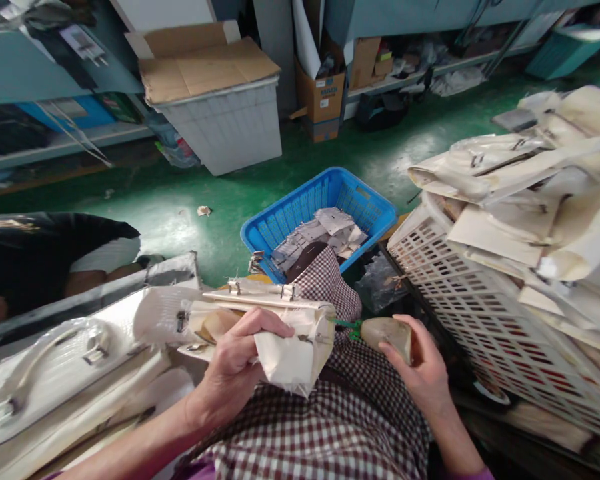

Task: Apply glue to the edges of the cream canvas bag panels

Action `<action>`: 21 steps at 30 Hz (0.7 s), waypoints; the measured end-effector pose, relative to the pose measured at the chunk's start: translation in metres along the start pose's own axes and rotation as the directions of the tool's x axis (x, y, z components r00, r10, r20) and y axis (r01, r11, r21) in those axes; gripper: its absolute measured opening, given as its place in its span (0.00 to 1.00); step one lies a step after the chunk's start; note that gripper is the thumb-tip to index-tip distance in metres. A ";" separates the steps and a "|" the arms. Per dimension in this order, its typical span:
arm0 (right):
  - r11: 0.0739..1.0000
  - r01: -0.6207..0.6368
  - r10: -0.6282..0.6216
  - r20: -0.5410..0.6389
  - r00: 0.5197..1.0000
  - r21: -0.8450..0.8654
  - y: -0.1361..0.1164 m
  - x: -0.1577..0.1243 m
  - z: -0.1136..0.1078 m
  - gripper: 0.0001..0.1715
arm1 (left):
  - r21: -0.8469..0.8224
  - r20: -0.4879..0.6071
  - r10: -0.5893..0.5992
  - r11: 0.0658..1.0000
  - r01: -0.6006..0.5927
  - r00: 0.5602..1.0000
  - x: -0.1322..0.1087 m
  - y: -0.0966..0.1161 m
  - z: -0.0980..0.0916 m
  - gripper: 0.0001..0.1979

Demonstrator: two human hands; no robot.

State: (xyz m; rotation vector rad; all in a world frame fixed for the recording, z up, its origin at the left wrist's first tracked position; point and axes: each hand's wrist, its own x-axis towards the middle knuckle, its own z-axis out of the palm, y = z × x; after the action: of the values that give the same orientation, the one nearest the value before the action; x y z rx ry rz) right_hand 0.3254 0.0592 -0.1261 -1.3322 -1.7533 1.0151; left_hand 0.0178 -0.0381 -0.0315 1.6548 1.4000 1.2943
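Observation:
My left hand (243, 347) is closed on a cream bag (293, 357) with metal fittings, held above my lap. Clear film covers parts of the bag. To its right, my right hand (420, 360) grips a rounded, greyish-beige tool (383, 331) between thumb and fingers. A thin green tip (349, 327) extends from this tool toward the bag's right end. I cannot tell whether the tip touches the bag. Further cream bags (95, 367) with handles and buckles are stacked at my left.
A blue basket (275, 213) with flat pale pieces stands ahead on the green floor. At right, a white perforated crate (460, 293) is heaped with cream bags (520, 233). A grey bin (225, 127) stands farther off. Another person's dark clothing (45, 260) shows at left.

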 end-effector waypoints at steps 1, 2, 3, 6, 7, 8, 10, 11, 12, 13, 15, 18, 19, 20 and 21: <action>0.999 0.035 -0.035 0.005 0.999 -0.019 0.001 0.001 -0.002 0.26 | 0.016 0.007 0.004 1.000 -0.004 1.000 0.000 0.000 0.000 0.06; 0.998 0.058 -0.058 0.004 0.998 -0.033 0.001 0.001 -0.004 0.25 | 0.030 0.013 0.008 1.000 -0.008 1.000 0.000 0.000 0.000 0.07; 0.997 0.068 -0.069 -0.007 0.998 -0.041 0.002 0.001 -0.006 0.25 | 0.041 0.015 0.012 0.999 -0.012 1.000 0.000 0.000 0.000 0.08; 1.000 0.026 -0.027 -0.060 0.998 -0.014 0.004 -0.003 -0.012 0.26 | 0.040 0.001 0.020 0.999 -0.020 1.000 0.000 -0.001 0.000 0.08; 1.000 -0.001 0.002 -0.076 0.997 0.013 0.004 -0.004 -0.012 0.27 | 0.033 -0.006 0.011 0.999 -0.010 1.000 -0.001 -0.002 0.001 0.07; 0.999 -0.028 0.032 -0.086 0.996 0.044 0.004 -0.005 -0.011 0.27 | 0.027 -0.013 -0.006 1.000 0.006 1.000 -0.001 -0.002 0.001 0.06; 0.993 -0.064 0.072 -0.076 0.995 0.094 0.002 -0.005 -0.007 0.28 | 0.025 -0.019 -0.032 0.999 0.033 0.999 -0.001 -0.003 0.001 0.06; 0.993 -0.070 0.076 -0.060 0.995 0.100 0.001 -0.004 -0.005 0.28 | 0.031 -0.021 -0.032 0.999 0.033 0.999 -0.001 -0.003 0.001 0.05; 0.993 -0.073 0.077 -0.041 0.996 0.095 0.000 -0.004 -0.003 0.28 | 0.040 -0.019 -0.026 0.999 0.027 0.999 -0.001 -0.002 0.001 0.05; 0.993 -0.082 0.084 -0.023 0.996 0.085 0.000 -0.003 -0.001 0.28 | 0.052 -0.020 -0.013 0.999 0.014 1.000 0.000 -0.002 0.001 0.05; 0.990 -0.124 0.125 -0.018 0.992 0.072 0.000 -0.003 0.001 0.28 | 0.073 -0.023 -0.003 0.997 0.005 1.000 0.001 0.000 0.001 0.05; 0.971 -0.219 0.228 -0.096 0.969 0.097 -0.002 -0.005 -0.002 0.29 | 0.070 -0.035 -0.007 0.997 0.009 0.999 0.003 0.003 0.001 0.05; 0.961 -0.248 0.262 -0.124 0.957 0.118 -0.004 -0.006 -0.004 0.30 | 0.062 -0.039 -0.008 0.998 0.010 0.999 0.003 0.003 0.001 0.06; 0.950 -0.276 0.298 -0.148 0.943 0.147 -0.006 -0.007 -0.006 0.30 | 0.051 -0.039 -0.009 0.999 0.011 0.999 0.003 0.003 0.001 0.05; 0.934 -0.307 0.336 -0.161 0.928 0.183 -0.010 -0.008 -0.007 0.31 | 0.039 -0.039 -0.010 0.999 0.012 0.999 0.003 0.003 0.001 0.05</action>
State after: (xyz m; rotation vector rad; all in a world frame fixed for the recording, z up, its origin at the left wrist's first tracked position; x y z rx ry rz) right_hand 0.3290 0.0514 -0.1144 -1.5936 -1.3120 1.1345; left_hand 0.0199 -0.0358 -0.0281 1.6539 1.4646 1.3073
